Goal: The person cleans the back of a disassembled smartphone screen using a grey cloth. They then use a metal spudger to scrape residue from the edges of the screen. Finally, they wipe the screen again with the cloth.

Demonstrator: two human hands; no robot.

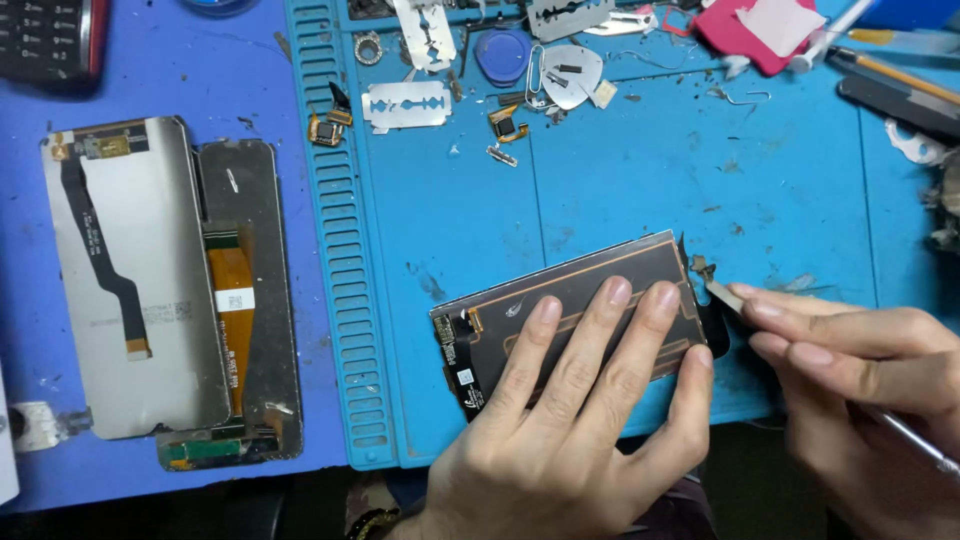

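A dark phone screen panel (590,285) lies face down on the blue repair mat (640,190), tilted with its right end farther from me. My left hand (580,410) presses flat on it, fingers spread over its back. My right hand (860,370) grips a thin metal scraper tool (722,293), pinched between thumb and fingers. The tool's tip touches the panel's right end, where a small scrap of residue sticks up.
Two other screen panels, a silver one (130,280) and a dark one (250,300) with an orange flex cable, lie at left. Razor blades (405,105), picks, small parts and a pink block (755,30) crowd the mat's far edge. A keypad phone (45,35) is at top left.
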